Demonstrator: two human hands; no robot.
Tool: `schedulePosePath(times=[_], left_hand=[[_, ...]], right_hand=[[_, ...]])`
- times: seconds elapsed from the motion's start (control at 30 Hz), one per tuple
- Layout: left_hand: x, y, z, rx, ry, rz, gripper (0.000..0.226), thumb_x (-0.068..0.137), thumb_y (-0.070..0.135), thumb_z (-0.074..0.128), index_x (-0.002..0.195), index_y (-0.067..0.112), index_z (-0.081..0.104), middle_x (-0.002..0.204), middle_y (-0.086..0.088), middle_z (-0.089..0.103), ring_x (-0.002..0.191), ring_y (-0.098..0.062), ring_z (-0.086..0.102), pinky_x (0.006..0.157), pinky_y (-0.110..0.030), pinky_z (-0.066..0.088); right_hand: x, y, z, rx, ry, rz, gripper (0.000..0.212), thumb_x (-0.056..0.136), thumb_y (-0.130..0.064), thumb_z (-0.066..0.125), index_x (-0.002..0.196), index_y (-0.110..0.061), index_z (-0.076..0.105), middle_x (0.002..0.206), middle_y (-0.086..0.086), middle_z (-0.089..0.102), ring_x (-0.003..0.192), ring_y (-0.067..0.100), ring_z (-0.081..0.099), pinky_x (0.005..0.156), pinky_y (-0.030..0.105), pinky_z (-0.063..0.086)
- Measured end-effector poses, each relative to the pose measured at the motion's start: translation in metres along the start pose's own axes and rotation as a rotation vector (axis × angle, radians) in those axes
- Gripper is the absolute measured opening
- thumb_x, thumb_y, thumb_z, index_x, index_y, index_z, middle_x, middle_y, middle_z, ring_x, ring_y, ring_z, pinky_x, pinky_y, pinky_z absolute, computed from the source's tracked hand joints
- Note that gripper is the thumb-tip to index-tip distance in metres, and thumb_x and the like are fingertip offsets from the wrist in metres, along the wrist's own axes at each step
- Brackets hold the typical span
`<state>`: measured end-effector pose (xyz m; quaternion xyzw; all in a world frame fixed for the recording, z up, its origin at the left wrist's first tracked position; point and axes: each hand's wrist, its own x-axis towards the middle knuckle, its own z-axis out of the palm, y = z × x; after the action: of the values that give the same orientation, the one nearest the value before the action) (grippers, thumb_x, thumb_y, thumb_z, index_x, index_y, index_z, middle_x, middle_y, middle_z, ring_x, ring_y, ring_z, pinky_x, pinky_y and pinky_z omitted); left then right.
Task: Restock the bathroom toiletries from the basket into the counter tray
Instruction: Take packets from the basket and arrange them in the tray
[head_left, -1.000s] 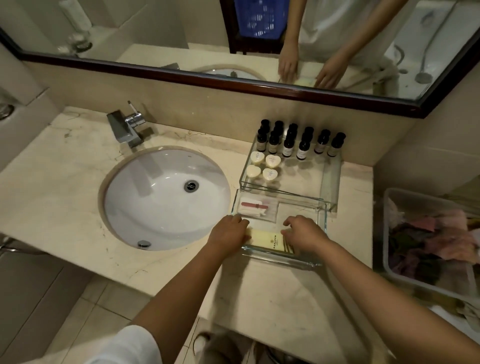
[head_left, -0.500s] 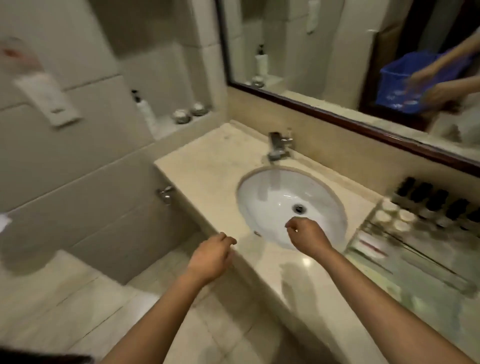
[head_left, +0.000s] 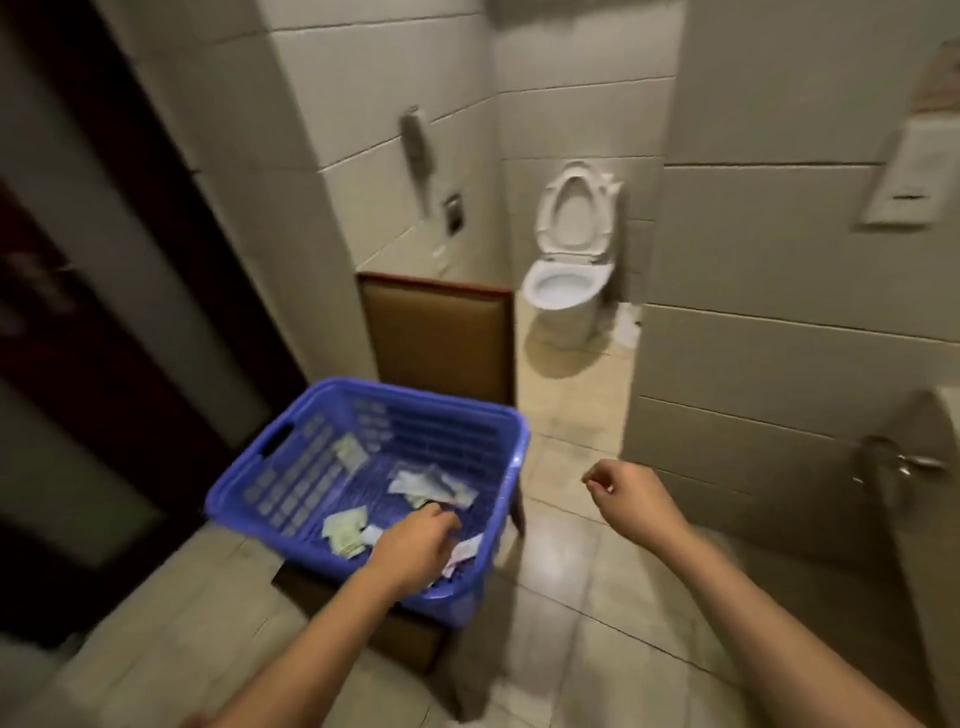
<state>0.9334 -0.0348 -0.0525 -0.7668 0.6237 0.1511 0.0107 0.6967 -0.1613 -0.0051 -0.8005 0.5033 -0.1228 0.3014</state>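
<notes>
The blue plastic basket (head_left: 291, 431) stands on a low wooden stool (head_left: 405, 634) at lower left. Several pale sachets and packets (head_left: 345, 530) lie scattered on its bottom, with a crumpled white cluster (head_left: 431, 486) farther in. My left hand (head_left: 415, 545) reaches down inside the basket, fingers curled over the packets near a small dark item. The back of the hand hides whether it holds anything. My right hand (head_left: 634, 499) hovers in the air to the right of the basket, fingers loosely curled and holding nothing. The counter tray is out of view.
A dark door (head_left: 78, 364) fills the left side. A white toilet (head_left: 566, 280) with its seat raised stands at the back, past a brown panel (head_left: 436, 338). A tiled partition wall (head_left: 779, 364) is on the right, with the counter's end (head_left: 930, 467) at the frame's edge.
My view has swung left from the sink counter and tray to the basket. Both hands left the tray. My left hand now reaches into the basket and my right hand hangs free.
</notes>
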Motion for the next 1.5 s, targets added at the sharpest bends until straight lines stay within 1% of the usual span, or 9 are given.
schedulePosePath(times=[0.27,0.47,0.7,0.83,0.93,1.03,1.17,1.33,1.5], left_hand=[[-0.033,-0.096,0.034,-0.172,-0.061,-0.321,0.030,0.095,0.024,0.044,0.123,0.018,0.053,0.126,-0.003,0.050,0.115,-0.020,0.053,0.092,-0.030,0.040],[0.003,-0.148,0.031,-0.277,-0.059,-0.600,0.031,0.095,0.027,0.044,0.124,0.021,0.053,0.128,-0.001,0.051,0.116,-0.018,0.053,0.094,-0.027,0.041],[0.064,-0.185,0.042,-0.402,-0.137,-0.832,0.029,0.097,0.023,0.038,0.122,0.016,0.052,0.128,-0.008,0.050,0.114,-0.025,0.054,0.093,-0.032,0.043],[0.086,-0.194,0.058,-0.478,-0.195,-0.890,0.025,0.097,0.024,0.039,0.116,0.017,0.054,0.125,-0.008,0.051,0.107,-0.026,0.055,0.088,-0.037,0.048],[0.101,-0.214,0.072,-0.544,-0.253,-0.921,0.027,0.098,0.024,0.039,0.121,0.017,0.051,0.131,-0.008,0.047,0.109,-0.027,0.055,0.090,-0.039,0.048],[0.121,-0.245,0.080,-0.604,-0.301,-0.926,0.038,0.099,0.025,0.040,0.136,0.015,0.039,0.139,-0.010,0.039,0.117,-0.029,0.052,0.092,-0.035,0.044],[0.154,-0.297,0.101,-0.685,-0.387,-0.864,0.039,0.098,0.023,0.041,0.135,0.011,0.038,0.135,-0.014,0.041,0.114,-0.034,0.052,0.092,-0.040,0.046],[0.192,-0.366,0.131,-0.712,-0.482,-0.845,0.042,0.096,0.020,0.046,0.135,0.007,0.039,0.137,-0.015,0.042,0.117,-0.035,0.050,0.095,-0.041,0.046],[0.221,-0.418,0.166,-0.932,-0.407,-1.276,0.057,0.093,0.016,0.046,0.145,0.005,0.024,0.139,-0.017,0.045,0.119,-0.035,0.053,0.096,-0.045,0.048]], right_hand=[[0.090,-0.082,0.073,-0.122,-0.287,-0.237,0.021,0.092,-0.015,0.048,0.102,-0.011,0.066,0.107,0.006,0.069,0.103,0.024,0.061,0.080,0.029,0.043],[0.190,-0.108,0.098,-0.216,-0.568,-0.365,0.021,0.095,-0.018,0.047,0.106,-0.010,0.063,0.109,0.005,0.067,0.099,0.021,0.060,0.086,0.032,0.045],[0.289,-0.115,0.144,-0.325,-0.723,-0.398,0.022,0.097,-0.019,0.045,0.108,-0.008,0.061,0.107,0.010,0.066,0.092,0.026,0.060,0.082,0.037,0.046],[0.308,-0.121,0.191,-0.417,-0.842,-0.400,0.021,0.101,-0.018,0.038,0.112,-0.012,0.056,0.097,0.015,0.061,0.069,0.025,0.045,0.063,0.033,0.034],[0.316,-0.130,0.236,-0.450,-0.905,-0.393,0.024,0.101,-0.018,0.034,0.110,-0.009,0.055,0.104,0.023,0.061,0.065,0.027,0.045,0.062,0.034,0.028],[0.319,-0.143,0.275,-0.515,-0.918,-0.419,0.023,0.099,-0.011,0.035,0.093,-0.005,0.056,0.087,0.023,0.055,0.061,0.025,0.036,0.055,0.031,0.023],[0.331,-0.156,0.329,-0.580,-0.876,-0.377,0.038,0.099,-0.013,0.033,0.064,-0.021,0.021,0.061,0.005,0.024,0.051,0.018,0.017,0.050,0.031,0.013],[0.343,-0.172,0.395,-0.568,-0.847,-0.191,0.020,0.099,-0.011,0.035,0.084,-0.013,0.048,0.070,0.007,0.043,0.051,0.015,0.026,0.045,0.026,0.017],[0.348,-0.174,0.463,-0.589,-0.862,-0.124,0.015,0.097,-0.009,0.035,0.098,-0.011,0.050,0.075,0.007,0.046,0.056,0.018,0.034,0.054,0.029,0.028]])
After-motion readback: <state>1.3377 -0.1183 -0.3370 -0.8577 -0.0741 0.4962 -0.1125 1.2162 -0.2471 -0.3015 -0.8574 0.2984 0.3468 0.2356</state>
